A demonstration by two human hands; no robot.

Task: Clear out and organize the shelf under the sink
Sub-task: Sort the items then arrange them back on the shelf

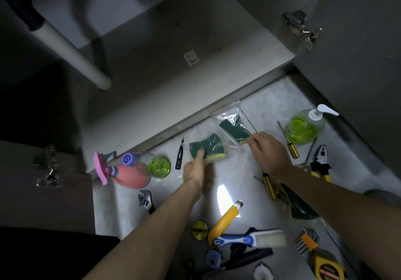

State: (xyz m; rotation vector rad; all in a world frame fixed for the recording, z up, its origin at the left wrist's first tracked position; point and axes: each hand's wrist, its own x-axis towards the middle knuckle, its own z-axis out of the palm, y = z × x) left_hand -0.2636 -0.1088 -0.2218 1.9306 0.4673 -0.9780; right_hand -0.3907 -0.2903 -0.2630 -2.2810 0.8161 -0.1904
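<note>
- Lying nearest, at six o'clock on the floor [256, 97], were the yellow utility knife [223, 219], a blue-handled brush [249, 239] and a yellow tape measure [327, 266].
- At the middle, the left hand [195, 167] had its grip pressed on a bagged sponge [208, 147], fingers down on its near end; whether they closed round it could not be told.
- At one o'clock from it, the right hand [269, 151] pinched its grip together on the near corner of the second bagged sponge [235, 129].
- Both sponges looked light and soft, and the clear bags slippery; taking hold through the bag on the sponge body would be surer than on loose film.
- At nine o'clock, a pink spray bottle [130, 175] lay on its side beside a clear bottle [156, 164] holding green liquid.
- At two o'clock, a pump bottle [303, 127] was about half full of green liquid, with screwdrivers [289, 143] and pliers [321, 162] near.
- Farthest, at twelve o'clock, the shelf under the sink [195, 47] appeared already cleared, apart from a small label and the white drain pipe [71, 49].
</note>
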